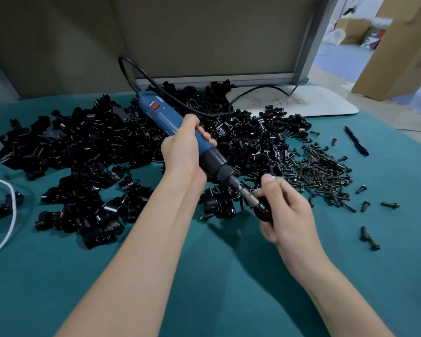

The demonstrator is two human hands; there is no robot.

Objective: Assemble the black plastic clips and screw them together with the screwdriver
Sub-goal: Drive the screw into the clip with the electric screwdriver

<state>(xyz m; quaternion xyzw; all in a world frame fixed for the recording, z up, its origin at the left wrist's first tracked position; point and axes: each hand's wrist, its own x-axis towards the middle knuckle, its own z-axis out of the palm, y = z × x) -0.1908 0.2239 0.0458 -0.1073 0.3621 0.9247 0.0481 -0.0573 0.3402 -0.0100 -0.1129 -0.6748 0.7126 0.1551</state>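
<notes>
Fingers [206,136] of the left hand [182,149] curl round the blue screwdriver [167,115], whose bit slants down into a black clip [265,213]. The right hand [287,210] pinches that clip over the teal tabletop [204,276] — loose clips [83,142] lie heaped behind, screws [321,171] piled at the right.

You have a matt teal cloth [216,288] under you, the heaped clips [83,142] gleam as smooth, glossy black plastic, the screws [321,171] look like dull dark metal, and the screwdriver [165,115] pairs a satin blue plastic body with a bare metal bit shaft [242,189].
</notes>
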